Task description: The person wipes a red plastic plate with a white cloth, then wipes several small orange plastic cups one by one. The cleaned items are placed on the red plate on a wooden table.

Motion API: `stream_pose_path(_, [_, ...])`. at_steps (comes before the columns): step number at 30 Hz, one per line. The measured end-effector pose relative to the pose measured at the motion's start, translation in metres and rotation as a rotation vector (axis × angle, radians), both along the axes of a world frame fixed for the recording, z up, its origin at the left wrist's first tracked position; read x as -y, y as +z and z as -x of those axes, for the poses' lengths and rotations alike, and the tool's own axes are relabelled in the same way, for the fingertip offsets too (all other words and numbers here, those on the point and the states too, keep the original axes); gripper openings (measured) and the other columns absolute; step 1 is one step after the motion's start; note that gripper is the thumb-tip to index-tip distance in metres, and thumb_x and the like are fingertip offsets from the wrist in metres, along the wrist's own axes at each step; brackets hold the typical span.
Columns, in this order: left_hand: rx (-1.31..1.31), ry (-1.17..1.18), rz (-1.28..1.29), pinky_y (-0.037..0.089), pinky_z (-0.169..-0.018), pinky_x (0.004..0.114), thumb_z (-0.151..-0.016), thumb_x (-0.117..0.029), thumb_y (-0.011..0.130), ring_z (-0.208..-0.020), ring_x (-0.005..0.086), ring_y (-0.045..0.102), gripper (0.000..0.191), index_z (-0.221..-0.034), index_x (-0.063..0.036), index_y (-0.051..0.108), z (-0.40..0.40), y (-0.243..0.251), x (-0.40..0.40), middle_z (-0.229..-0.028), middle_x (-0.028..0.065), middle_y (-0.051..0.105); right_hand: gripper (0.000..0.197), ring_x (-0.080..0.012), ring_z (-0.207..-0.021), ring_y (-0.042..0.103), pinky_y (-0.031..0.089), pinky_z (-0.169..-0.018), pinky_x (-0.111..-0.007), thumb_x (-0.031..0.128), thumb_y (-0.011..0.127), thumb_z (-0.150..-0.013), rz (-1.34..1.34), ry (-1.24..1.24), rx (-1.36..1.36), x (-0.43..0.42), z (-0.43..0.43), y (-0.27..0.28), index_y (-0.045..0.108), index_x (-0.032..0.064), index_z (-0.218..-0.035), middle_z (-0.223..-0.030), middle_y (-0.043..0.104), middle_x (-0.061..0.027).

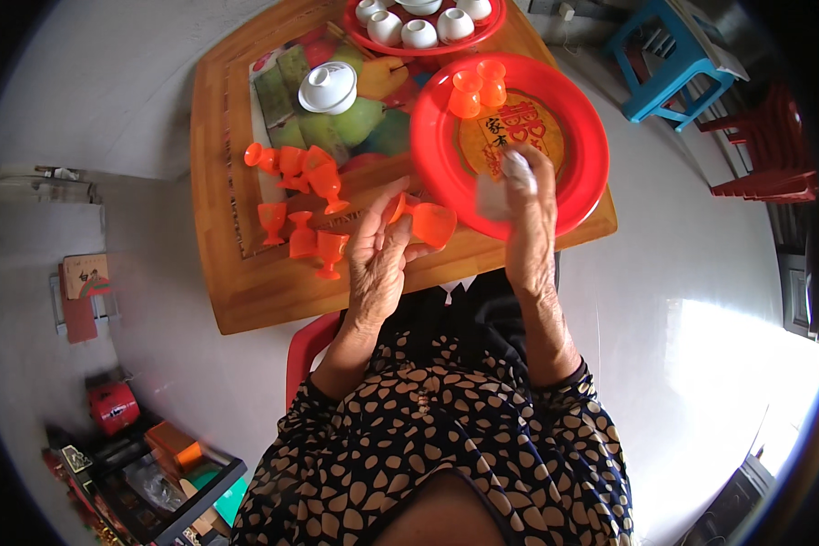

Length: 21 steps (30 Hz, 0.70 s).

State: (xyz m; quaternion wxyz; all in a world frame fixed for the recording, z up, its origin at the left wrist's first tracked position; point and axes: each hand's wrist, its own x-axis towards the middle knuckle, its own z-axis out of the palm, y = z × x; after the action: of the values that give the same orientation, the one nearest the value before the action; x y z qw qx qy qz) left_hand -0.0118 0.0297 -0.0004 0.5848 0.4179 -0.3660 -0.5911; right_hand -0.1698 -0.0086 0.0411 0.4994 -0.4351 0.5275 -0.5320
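My left hand [381,256] holds an orange plastic goblet [434,225] on its side, fingers around its stem and foot, the bowl pointing right. In my right hand [534,211] is a white tissue or cloth [495,196], blurred, pinched over the near part of a red round tray [587,157]. Two orange goblets [465,94] stand on the tray's far side. Left of my left hand, several more orange goblets [303,235] are on the wooden table [280,300], some upright, some tipped or upside down.
A white lidded bowl [327,87] sits on the table's fruit-printed panel. Behind it, a second red tray [423,50] carries several white cups [420,34]. A blue stool [676,65] and red stacked stools [768,153] are at the right. A black rack [201,495] stands lower left.
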Motion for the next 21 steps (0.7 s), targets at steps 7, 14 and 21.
stream_pose_path(7, [-0.160,0.117,0.030,0.039,-0.096,0.025,-0.098,-0.009,0.037,-0.115,0.0107,0.045,0.040,-0.138,-0.0117,0.035,0.023,0.001,0.003,-0.132,0.0025,0.044,0.043,-0.0387,-0.099,0.049,0.040,-0.085,-0.045,0.001,0.052,-0.080,0.387,0.400,-0.524,-0.002,-0.027,-0.038,0.043,-0.0069,-0.121,-0.110,0.051,-0.0251])
stream_pose_path(14, [-0.261,0.085,0.059,0.041,-0.095,0.026,-0.095,-0.009,0.039,-0.111,0.0109,0.050,0.042,-0.137,-0.0050,0.035,0.009,-0.001,0.002,-0.126,0.0041,0.049,0.054,-0.0407,-0.102,0.051,0.042,-0.090,-0.044,-0.004,0.058,-0.071,0.670,0.336,-0.597,-0.023,-0.028,-0.033,0.044,-0.0068,-0.123,-0.113,0.055,-0.0230])
stream_pose_path(21, [-0.165,-0.007,0.106,0.033,-0.104,0.030,-0.096,-0.011,0.040,-0.123,0.0144,0.041,0.043,-0.137,-0.0009,0.033,0.013,-0.003,0.000,-0.139,0.0063,0.039,0.020,-0.0113,-0.069,0.057,0.047,-0.060,-0.024,-0.002,0.063,-0.079,0.239,0.155,-0.074,-0.025,-0.027,-0.033,0.054,0.0024,-0.096,-0.080,0.060,-0.0068])
